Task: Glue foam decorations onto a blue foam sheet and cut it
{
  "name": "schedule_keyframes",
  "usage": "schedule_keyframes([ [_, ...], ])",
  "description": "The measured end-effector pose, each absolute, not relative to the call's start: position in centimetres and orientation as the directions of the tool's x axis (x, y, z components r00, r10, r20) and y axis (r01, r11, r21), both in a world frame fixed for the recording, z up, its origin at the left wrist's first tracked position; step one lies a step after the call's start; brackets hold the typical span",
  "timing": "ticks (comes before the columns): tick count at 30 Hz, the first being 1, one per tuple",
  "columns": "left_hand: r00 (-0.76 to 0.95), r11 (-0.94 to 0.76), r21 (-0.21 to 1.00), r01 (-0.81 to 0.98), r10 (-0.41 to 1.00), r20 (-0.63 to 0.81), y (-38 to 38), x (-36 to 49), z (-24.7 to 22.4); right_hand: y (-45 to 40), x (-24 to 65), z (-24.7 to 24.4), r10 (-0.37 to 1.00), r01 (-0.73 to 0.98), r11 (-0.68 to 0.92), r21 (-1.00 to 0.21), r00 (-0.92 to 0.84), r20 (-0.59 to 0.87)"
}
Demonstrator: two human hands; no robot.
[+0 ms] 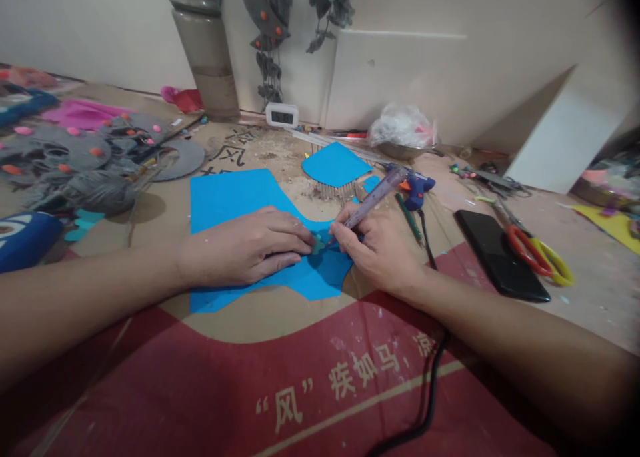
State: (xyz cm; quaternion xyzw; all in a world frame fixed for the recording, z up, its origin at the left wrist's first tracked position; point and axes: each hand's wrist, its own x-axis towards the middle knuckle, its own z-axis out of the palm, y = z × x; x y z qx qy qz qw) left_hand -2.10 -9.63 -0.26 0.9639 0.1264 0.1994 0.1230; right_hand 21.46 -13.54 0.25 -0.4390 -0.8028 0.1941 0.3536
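Note:
A blue sheet (227, 200) with curved cut-outs along its edges lies flat on the cardboard. Across its middle rests my left hand (263, 240), fingers stretched out, their tips on a small teal cut-out shape (318, 244). My right hand (367, 240) grips a pale, see-through pen (375, 200), its tip down on the blue sheet beside that teal shape. Beyond the sheet, a rounded blue piece (336, 164) sits over a row of thin metal prongs, with a smaller blue scrap (371, 183) near it.
A blue glue gun (417, 189), a green pencil (409, 218), a black phone (500, 254) and scissors (537, 254) lie at the right. Grey felt-like pieces (75, 154) crowd the left. At the back stand a clock (282, 115) and a tall bottle (207, 64). A black cable (434, 384) crosses the front.

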Motion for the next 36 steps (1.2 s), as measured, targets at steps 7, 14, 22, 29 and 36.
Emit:
schedule_keyframes([
  [7, 0.891, -0.949, 0.254, 0.187, 0.273, 0.363, -9.63, -2.14, -0.27, -13.50, 21.43, 0.15, 0.833, 0.554, 0.553, -0.623, -0.380, 0.401],
  [14, 0.894, -0.946, 0.266, 0.188, 0.277, 0.353, -9.66, -2.17, -0.24, -13.49, 21.47, 0.06, 0.826, 0.553, 0.564, -0.613, -0.395, 0.403],
  [22, 0.890, -0.948, 0.266, 0.178, 0.270, 0.367, -9.62, -2.16, -0.33, -13.59, 21.42, 0.02, 0.816, 0.542, 0.577, -0.611, -0.415, 0.402],
  [29, 0.892, -0.949, 0.262, 0.175, 0.266, 0.366, -9.53, -2.14, -0.36, -13.66, 21.37, 0.18, 0.822, 0.534, 0.566, -0.628, -0.426, 0.379],
  [36, 0.893, -0.953, 0.247, 0.174, 0.258, 0.368, -9.54, -2.17, -0.44, -13.73, 21.35, 0.37, 0.793, 0.509, 0.604, -0.613, -0.462, 0.398],
])
